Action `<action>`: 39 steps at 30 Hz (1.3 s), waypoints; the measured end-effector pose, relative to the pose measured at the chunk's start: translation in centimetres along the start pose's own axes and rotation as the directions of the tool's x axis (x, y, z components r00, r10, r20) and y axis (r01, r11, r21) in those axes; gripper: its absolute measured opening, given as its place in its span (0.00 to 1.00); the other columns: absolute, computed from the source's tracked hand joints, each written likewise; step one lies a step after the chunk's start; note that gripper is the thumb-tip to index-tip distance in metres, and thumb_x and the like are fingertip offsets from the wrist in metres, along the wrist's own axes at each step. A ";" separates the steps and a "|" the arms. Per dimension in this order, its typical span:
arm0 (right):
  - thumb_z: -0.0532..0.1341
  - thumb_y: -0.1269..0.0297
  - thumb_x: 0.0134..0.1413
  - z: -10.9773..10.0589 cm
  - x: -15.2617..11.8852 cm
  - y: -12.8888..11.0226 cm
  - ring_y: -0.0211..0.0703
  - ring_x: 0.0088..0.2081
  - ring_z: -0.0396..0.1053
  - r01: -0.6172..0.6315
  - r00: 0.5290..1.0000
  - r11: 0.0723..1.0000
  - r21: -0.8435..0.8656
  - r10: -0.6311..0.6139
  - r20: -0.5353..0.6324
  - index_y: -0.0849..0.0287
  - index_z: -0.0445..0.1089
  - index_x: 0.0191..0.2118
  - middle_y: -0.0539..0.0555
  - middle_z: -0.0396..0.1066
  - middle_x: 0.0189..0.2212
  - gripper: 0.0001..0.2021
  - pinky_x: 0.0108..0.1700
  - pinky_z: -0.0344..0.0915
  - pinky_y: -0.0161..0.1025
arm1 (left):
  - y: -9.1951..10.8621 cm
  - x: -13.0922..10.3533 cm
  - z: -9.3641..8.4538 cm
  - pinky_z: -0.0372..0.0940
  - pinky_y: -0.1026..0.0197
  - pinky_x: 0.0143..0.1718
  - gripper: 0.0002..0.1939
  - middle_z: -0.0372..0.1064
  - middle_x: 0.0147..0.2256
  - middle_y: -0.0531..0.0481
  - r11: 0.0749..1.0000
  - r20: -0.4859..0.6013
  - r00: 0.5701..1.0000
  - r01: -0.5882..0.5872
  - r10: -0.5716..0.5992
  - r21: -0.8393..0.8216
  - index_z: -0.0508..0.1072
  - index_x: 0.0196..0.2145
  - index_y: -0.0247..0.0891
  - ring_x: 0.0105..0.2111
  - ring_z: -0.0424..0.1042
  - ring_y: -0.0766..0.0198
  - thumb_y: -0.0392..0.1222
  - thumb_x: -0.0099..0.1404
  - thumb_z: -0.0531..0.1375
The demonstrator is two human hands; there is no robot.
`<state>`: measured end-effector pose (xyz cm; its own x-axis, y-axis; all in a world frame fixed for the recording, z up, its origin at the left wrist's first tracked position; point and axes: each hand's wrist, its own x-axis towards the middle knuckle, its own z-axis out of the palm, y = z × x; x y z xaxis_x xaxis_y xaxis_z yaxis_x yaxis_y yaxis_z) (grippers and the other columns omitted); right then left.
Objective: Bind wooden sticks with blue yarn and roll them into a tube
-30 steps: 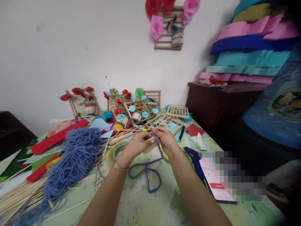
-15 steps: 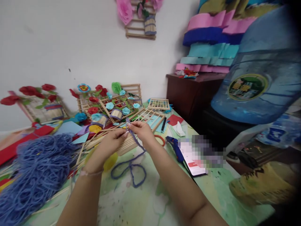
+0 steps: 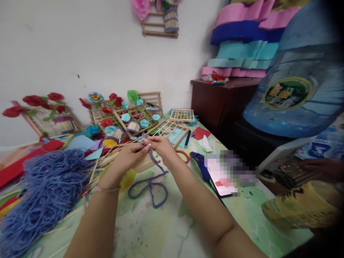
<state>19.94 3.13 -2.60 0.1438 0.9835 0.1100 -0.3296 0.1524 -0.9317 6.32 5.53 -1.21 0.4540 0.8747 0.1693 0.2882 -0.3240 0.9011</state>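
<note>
One heaped skein of blue yarn [image 3: 45,193] far left on the counter [image 3: 166,229]; one braided cord [image 3: 150,181] trailing toward the body, loops resting on the counter, long axis near-to-far; two hands, left hand [image 3: 128,157] and right hand [image 3: 161,146], equally near, touching, fingertips pinched shut on its upper end.

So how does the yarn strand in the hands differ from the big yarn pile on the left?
The yarn strand is one braided-looking length, pinched by the left hand and right hand, trailing in loose loops on the table. The yarn pile is a big tangled heap of many strands, untouched. Both are the same blue-purple.
</note>
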 end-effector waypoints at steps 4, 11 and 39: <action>0.62 0.53 0.46 -0.3 0.1 -0.1 0.33 0.29 0.64 -0.032 0.999 0.999 -0.028 0.033 0.040 0.60 0.76 0.31 0.51 0.72 0.28 0.14 0.34 0.60 0.33 | -0.5 0.1 -0.4 0.61 0.63 0.30 0.20 0.74 0.29 0.46 0.998 -0.017 0.998 0.053 -0.054 -0.033 0.78 0.28 0.33 0.28 0.67 0.62 0.55 0.50 0.65; 0.67 0.56 0.41 -1.5 0.4 0.0 0.38 0.35 0.68 0.057 0.962 0.971 -0.232 0.009 0.272 0.57 0.77 0.36 0.52 0.75 0.35 0.15 0.40 0.61 0.36 | -0.8 0.3 -1.0 0.58 0.65 0.22 0.21 0.70 0.20 0.51 0.976 -0.290 0.943 0.112 -0.164 -0.188 0.78 0.28 0.32 0.20 0.65 0.66 0.55 0.47 0.66; 0.69 0.59 0.34 -1.5 2.4 3.0 0.40 0.33 0.65 0.215 0.974 0.920 -0.328 -0.225 0.009 0.58 0.71 0.35 0.52 0.71 0.33 0.18 0.36 0.61 0.37 | -2.1 1.3 -1.6 0.61 0.64 0.25 0.13 0.70 0.23 0.50 0.803 -0.296 0.920 0.033 -0.257 -0.595 0.73 0.23 0.32 0.22 0.66 0.66 0.43 0.40 0.67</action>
<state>20.67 5.77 -5.66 0.2058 0.9249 0.3197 0.0341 0.3197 -0.9469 4.97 7.91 -2.22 0.0936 0.9947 0.0422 -0.2555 -0.0170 0.9667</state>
